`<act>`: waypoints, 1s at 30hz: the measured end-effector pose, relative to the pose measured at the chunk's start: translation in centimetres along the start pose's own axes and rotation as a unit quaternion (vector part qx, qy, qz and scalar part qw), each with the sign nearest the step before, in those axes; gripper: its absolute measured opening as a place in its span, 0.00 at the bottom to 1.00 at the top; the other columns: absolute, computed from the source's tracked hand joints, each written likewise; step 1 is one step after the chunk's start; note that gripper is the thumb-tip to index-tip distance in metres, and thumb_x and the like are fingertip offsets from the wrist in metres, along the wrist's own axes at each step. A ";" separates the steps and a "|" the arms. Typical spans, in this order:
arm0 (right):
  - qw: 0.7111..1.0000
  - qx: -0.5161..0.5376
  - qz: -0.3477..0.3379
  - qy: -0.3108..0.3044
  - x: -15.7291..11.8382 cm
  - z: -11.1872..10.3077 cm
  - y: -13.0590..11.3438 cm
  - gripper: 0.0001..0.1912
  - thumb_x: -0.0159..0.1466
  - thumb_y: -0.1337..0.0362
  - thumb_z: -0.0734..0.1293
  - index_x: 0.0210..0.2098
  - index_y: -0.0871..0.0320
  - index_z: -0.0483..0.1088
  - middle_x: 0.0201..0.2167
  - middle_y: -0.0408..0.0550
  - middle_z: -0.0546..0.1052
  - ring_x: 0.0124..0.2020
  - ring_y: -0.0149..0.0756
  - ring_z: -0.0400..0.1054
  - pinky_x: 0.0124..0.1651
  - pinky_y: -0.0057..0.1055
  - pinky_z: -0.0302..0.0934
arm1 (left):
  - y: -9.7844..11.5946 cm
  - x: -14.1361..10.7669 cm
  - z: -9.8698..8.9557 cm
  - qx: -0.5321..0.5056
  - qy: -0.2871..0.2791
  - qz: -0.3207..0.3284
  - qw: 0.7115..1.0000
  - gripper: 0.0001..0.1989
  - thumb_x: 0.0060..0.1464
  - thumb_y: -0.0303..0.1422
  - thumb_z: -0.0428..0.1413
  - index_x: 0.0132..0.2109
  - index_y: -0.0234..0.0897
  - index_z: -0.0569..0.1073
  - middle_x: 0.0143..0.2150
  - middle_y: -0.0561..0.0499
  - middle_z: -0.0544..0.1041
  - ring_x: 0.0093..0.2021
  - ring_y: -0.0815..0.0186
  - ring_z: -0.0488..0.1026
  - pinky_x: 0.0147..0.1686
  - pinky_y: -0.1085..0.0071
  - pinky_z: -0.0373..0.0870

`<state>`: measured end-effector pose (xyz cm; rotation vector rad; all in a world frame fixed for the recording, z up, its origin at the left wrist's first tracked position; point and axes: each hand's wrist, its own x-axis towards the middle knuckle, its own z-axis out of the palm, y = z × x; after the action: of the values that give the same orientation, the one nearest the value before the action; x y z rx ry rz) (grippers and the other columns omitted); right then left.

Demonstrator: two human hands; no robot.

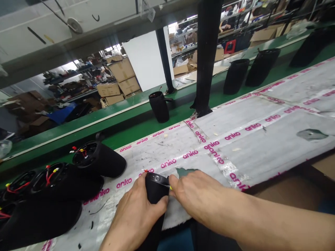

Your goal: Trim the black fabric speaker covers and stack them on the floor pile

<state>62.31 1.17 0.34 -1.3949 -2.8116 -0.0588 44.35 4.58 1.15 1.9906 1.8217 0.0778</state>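
Observation:
My left hand (137, 211) is wrapped round a black fabric-covered cylinder (156, 191), which looks like a speaker housing, near the bench's front edge. Its open end tilts up, with small marks on the dark rim and a bit of red at the far side. At the rim's right side, the fingers of my right hand (195, 191) are pressed together. A small yellow piece (171, 188) and a thin pale line show under these fingertips; what they pinch is mostly hidden. Lower down, the cylinder passes behind my left hand.
Several similar black housings (110, 158) lie at left, red and yellow wires sticking out of their open ends. More stand on the green belt (136, 129) beyond, including one upright housing (159, 108). A black post (206, 59) rises from the bench covering (251, 139). A shelf overhangs above.

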 end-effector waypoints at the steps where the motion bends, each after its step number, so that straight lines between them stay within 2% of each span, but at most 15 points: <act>1: 1.000 0.003 -0.001 -0.003 0.1 0.1 0.1 0.15 0.53 0.72 0.71 0.41 0.62 0.71 0.25 0.45 0.74 0.20 0.37 0.70 0.17 0.34 0.46 | 0.1 0.0 0.0 0.000 -0.001 0.001 1.000 0.34 0.44 0.46 0.58 0.58 0.38 0.68 0.53 0.41 0.77 0.52 0.48 0.74 0.47 0.63 0.67; 4: 0.999 0.035 0.024 -0.004 0.4 0.9 0.4 0.14 0.60 0.70 0.69 0.46 0.64 0.69 0.26 0.46 0.76 0.22 0.39 0.72 0.18 0.34 0.48 | -0.2 0.2 -0.2 -0.003 -0.012 0.021 1.000 0.31 0.45 0.46 0.58 0.56 0.39 0.68 0.49 0.42 0.78 0.49 0.48 0.75 0.45 0.63 0.67; 6: 0.996 0.079 0.043 0.009 0.4 1.6 0.7 0.11 0.67 0.65 0.64 0.47 0.65 0.68 0.26 0.48 0.77 0.25 0.42 0.74 0.20 0.33 0.51 | -0.5 0.3 -0.2 -0.007 -0.022 0.036 0.999 0.29 0.47 0.47 0.58 0.55 0.40 0.68 0.48 0.44 0.78 0.48 0.49 0.75 0.44 0.62 0.67; 8: 0.990 0.127 0.051 0.033 0.3 2.4 1.0 0.13 0.71 0.60 0.59 0.45 0.63 0.68 0.27 0.50 0.78 0.27 0.44 0.75 0.23 0.33 0.53 | -0.9 0.4 -0.3 -0.012 -0.026 0.041 0.999 0.30 0.48 0.47 0.57 0.56 0.40 0.67 0.49 0.44 0.78 0.49 0.49 0.75 0.46 0.61 0.67; 12: 0.966 0.210 0.112 0.098 -0.2 3.7 0.5 0.15 0.73 0.54 0.55 0.45 0.58 0.66 0.28 0.48 0.77 0.31 0.45 0.75 0.28 0.32 0.54 | -1.5 0.5 -0.5 -0.038 -0.027 0.053 0.998 0.28 0.50 0.46 0.56 0.56 0.39 0.67 0.53 0.44 0.76 0.53 0.51 0.73 0.49 0.61 0.66; 14: 0.954 0.229 0.153 0.117 -0.2 4.1 -0.1 0.15 0.73 0.54 0.55 0.45 0.58 0.64 0.29 0.48 0.77 0.31 0.45 0.74 0.28 0.32 0.54 | -1.5 0.4 -0.5 -0.047 -0.032 0.062 0.996 0.25 0.51 0.45 0.55 0.54 0.39 0.68 0.51 0.45 0.77 0.52 0.52 0.73 0.48 0.62 0.66; 16: 0.955 0.219 0.164 0.118 0.1 4.2 -0.5 0.13 0.73 0.55 0.56 0.45 0.58 0.64 0.29 0.48 0.78 0.30 0.45 0.74 0.27 0.32 0.52 | -1.3 0.3 -0.5 -0.045 -0.034 0.064 0.996 0.22 0.51 0.44 0.56 0.51 0.39 0.68 0.47 0.46 0.78 0.47 0.54 0.75 0.45 0.63 0.67; 20: 0.970 0.162 0.133 0.121 0.7 4.1 -0.6 0.13 0.73 0.56 0.57 0.42 0.59 0.66 0.27 0.49 0.77 0.27 0.44 0.74 0.26 0.32 0.51 | -0.8 0.1 -0.4 -0.029 -0.027 0.050 0.998 0.20 0.50 0.43 0.56 0.48 0.39 0.69 0.44 0.46 0.78 0.43 0.55 0.75 0.39 0.65 0.66; 26: 0.977 0.123 0.114 0.129 0.8 4.3 -0.6 0.13 0.73 0.57 0.57 0.41 0.59 0.66 0.25 0.47 0.77 0.25 0.44 0.74 0.24 0.33 0.49 | -0.3 -0.3 -0.4 -0.023 -0.017 0.039 0.999 0.23 0.49 0.44 0.57 0.50 0.40 0.69 0.48 0.46 0.78 0.48 0.52 0.74 0.43 0.64 0.65; 30: 0.974 0.139 0.124 0.127 0.7 4.7 -0.9 0.12 0.73 0.57 0.57 0.39 0.58 0.65 0.24 0.46 0.77 0.24 0.42 0.73 0.24 0.32 0.47 | -0.1 -0.4 -0.4 -0.016 -0.016 0.026 0.999 0.24 0.48 0.44 0.57 0.52 0.41 0.68 0.49 0.46 0.77 0.49 0.52 0.74 0.44 0.64 0.65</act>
<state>61.29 1.35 -4.39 -1.5298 -2.3192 0.1428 44.03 4.28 1.60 2.0053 1.7374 0.0900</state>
